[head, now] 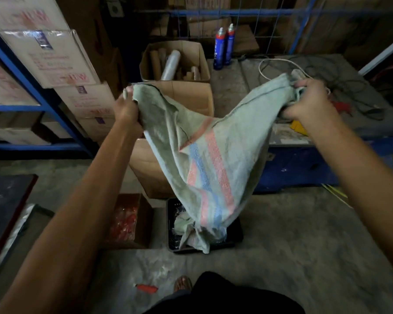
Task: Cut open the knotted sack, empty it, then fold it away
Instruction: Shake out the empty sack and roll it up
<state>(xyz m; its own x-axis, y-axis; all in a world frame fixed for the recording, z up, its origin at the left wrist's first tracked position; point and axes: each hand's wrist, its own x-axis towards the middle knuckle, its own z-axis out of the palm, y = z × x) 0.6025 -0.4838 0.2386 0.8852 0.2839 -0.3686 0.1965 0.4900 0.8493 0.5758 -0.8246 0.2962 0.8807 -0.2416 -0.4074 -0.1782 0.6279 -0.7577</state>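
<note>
Hanging slack between two raised hands, a pale green woven sack (204, 159) with pink and blue stripes is held above the concrete floor (293, 245). One upper corner is clenched in the left hand (126, 109), and the bunched opposite corner is gripped in the closed right hand (309, 103). The sack's ragged lower end is draped into a black crate (235, 232) on the floor, whose contents are mostly hidden by the cloth. A small red object (146, 288), too blurred to be identified, is seen near the frame's bottom edge beside a sandalled foot (182, 283). Red items in an open carton (132, 220) left of the crate cannot be made out. Red and blue print is carried on the stacked cartons (55, 57) on the blue shelving at left, but no word can be read. Labels on two blue spray cans (224, 48) at the back are likewise illegible. Rolls are stood in an open box (175, 62) beside them.
</note>
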